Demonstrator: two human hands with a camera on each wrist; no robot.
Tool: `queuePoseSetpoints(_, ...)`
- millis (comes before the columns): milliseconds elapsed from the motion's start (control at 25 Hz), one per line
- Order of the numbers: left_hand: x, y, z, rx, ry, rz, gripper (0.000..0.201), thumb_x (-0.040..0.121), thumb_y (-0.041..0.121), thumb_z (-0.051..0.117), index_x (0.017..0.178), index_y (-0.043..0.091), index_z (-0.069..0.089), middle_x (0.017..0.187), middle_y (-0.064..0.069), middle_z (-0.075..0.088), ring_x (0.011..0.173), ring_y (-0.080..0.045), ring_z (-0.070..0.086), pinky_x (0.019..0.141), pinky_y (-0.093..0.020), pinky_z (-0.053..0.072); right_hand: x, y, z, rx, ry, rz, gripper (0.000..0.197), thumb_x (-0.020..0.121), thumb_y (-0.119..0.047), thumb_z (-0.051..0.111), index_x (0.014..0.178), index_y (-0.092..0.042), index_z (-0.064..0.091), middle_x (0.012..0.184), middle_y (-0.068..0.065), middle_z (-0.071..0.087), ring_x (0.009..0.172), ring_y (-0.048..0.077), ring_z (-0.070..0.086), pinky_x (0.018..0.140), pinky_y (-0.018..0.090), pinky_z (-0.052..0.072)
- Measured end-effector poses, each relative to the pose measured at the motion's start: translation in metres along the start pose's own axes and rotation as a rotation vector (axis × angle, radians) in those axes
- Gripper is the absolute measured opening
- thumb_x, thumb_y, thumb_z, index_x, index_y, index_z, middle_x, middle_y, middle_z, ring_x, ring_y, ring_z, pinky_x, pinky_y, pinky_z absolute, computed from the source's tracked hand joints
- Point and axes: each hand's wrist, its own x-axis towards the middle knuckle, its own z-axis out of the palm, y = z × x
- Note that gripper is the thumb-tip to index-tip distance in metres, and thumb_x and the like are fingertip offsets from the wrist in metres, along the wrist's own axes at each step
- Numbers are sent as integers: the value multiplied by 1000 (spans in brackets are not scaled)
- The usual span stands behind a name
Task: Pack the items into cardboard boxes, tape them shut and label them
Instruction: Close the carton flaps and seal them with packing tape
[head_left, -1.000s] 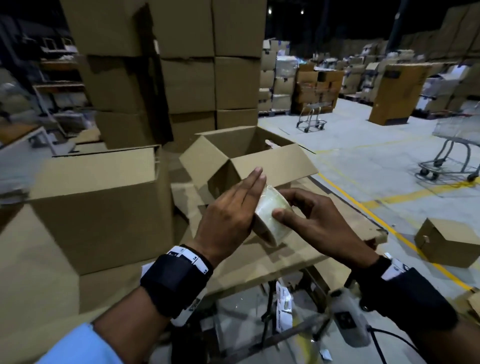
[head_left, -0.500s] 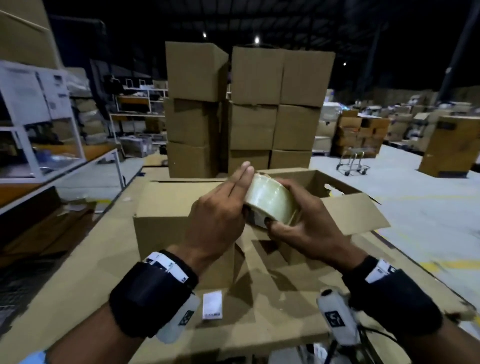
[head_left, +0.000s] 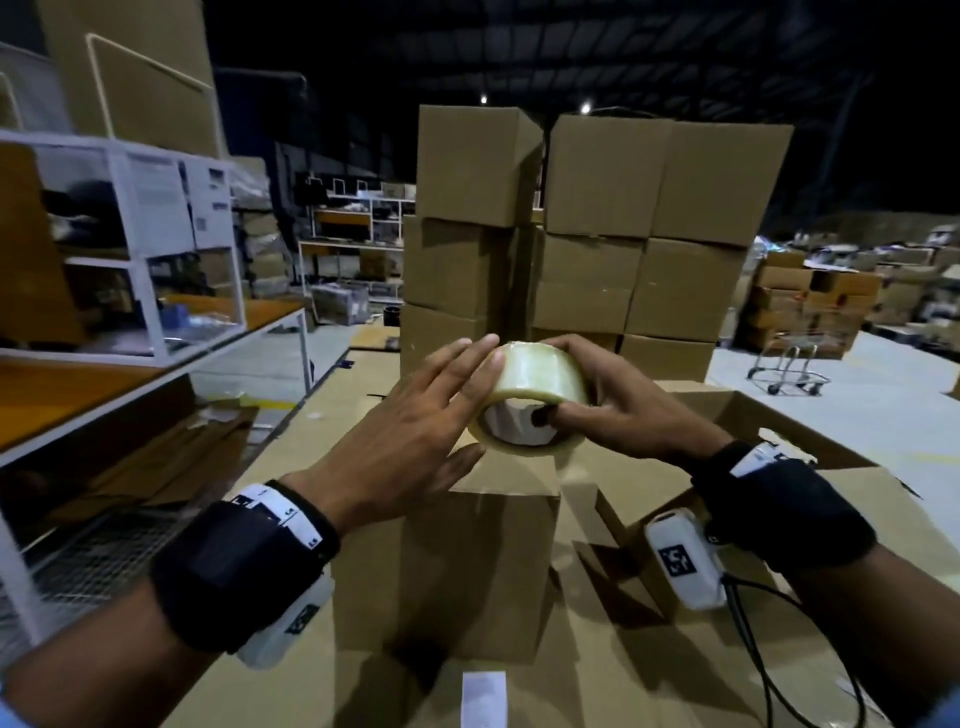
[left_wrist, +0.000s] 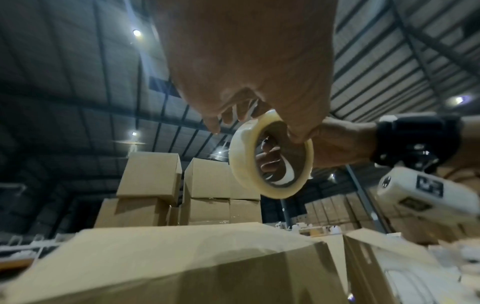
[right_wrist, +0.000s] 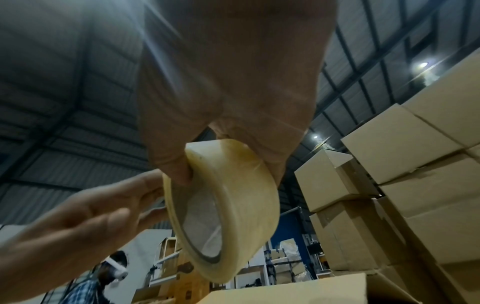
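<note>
Both forearms reach forward, each wrist wrapped in a black band with a white camera unit slung beneath. The right hand (head_left: 618, 410) grips the tape roll (head_left: 535, 379): its thumb hooks into the core on the near side and its fingers curl over the far rim. The left hand (head_left: 410, 441) has its fingers straight and spread, fingertips (head_left: 488, 358) lying on the roll's outer face just left of that grip, thumb extended below the roll.

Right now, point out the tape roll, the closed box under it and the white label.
tape roll (head_left: 535, 371), head view, on its clear outer winding.
closed cardboard box (head_left: 467, 571), head view, on its near side face.
white label (head_left: 483, 699), head view, on its middle.
</note>
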Motion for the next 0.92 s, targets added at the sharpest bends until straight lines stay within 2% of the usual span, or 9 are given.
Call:
queuePoseSetpoints(120, 2, -13, 16, -165, 54, -131, 77, 97, 56, 43, 157, 12, 26, 161, -7, 21, 145, -23, 21, 114, -31, 27, 25, 7, 15, -143, 45, -18, 65, 80, -42, 67, 138, -27, 44, 124, -9, 57, 108, 9, 60, 86, 36, 59)
queuePoseSetpoints(200, 9, -21, 26, -337, 130, -266, 69, 99, 58, 36, 150, 13, 42, 153, -7, 37, 137, -18, 34, 107, -26, 34, 42, 10, 26, -249, 112, -55, 68, 80, -40, 73, 140, -22, 45, 125, -5, 59, 107, 9, 60, 85, 32, 57)
queuePoseSetpoints(280, 18, -34, 38, -451, 262, -377, 54, 103, 49, 40, 137, 11, 58, 139, -6, 55, 124, -14, 50, 98, -21, 42, 61, 14, 41, -376, 187, -90, 71, 80, -32, 79, 140, -15, 47, 127, 2, 61, 109, 14, 60, 86, 29, 54)
queuePoseSetpoints(360, 29, -51, 44, -507, 387, -467, 32, 104, 35, 51, 120, 11, 66, 120, -4, 66, 105, -13, 61, 87, -27, 53, 78, 17, 61, -477, 279, -113, 75, 77, -28, 83, 141, -11, 47, 129, 6, 62, 110, 17, 61, 87, 18, 48)
queuePoseSetpoints(440, 38, -67, 47, -556, 450, -559, 17, 100, 26, 60, 107, 12, 67, 106, -1, 69, 94, -11, 63, 80, -33, 57, 92, 22, 80, -551, 365, -127, 78, 74, -26, 85, 141, -8, 48, 129, 9, 63, 110, 18, 62, 88, 13, 41)
queuePoseSetpoints(600, 43, -92, 60, -625, 483, -626, 9, 96, 25, 64, 99, 16, 64, 103, 2, 70, 94, -12, 65, 83, -39, 57, 110, 31, 104, -606, 408, -141, 80, 74, -30, 82, 142, -7, 46, 129, 13, 61, 111, 22, 61, 91, 25, 47)
queuePoseSetpoints(720, 39, -107, 70, -714, 464, -605, 8, 95, 23, 66, 97, 17, 62, 104, 3, 70, 97, -12, 65, 84, -41, 56, 117, 37, 114, -657, 423, -135, 82, 73, -30, 84, 141, -5, 46, 130, 16, 60, 114, 27, 60, 98, 42, 52)
queuePoseSetpoints(800, 38, -112, 71, -780, 446, -579, 7, 95, 21, 66, 95, 21, 59, 106, 4, 67, 100, -12, 62, 84, -39, 56, 119, 41, 115, -700, 422, -131, 84, 71, -26, 87, 141, -4, 46, 134, 16, 59, 120, 30, 59, 107, 53, 45)
queuePoseSetpoints(920, 37, -119, 73, -753, 447, -493, 8, 95, 19, 66, 95, 20, 59, 105, 1, 61, 101, -17, 57, 84, -33, 51, 120, 41, 113, -724, 408, -123, 86, 71, -23, 86, 143, -6, 43, 138, 18, 56, 125, 32, 57, 112, 59, 37)
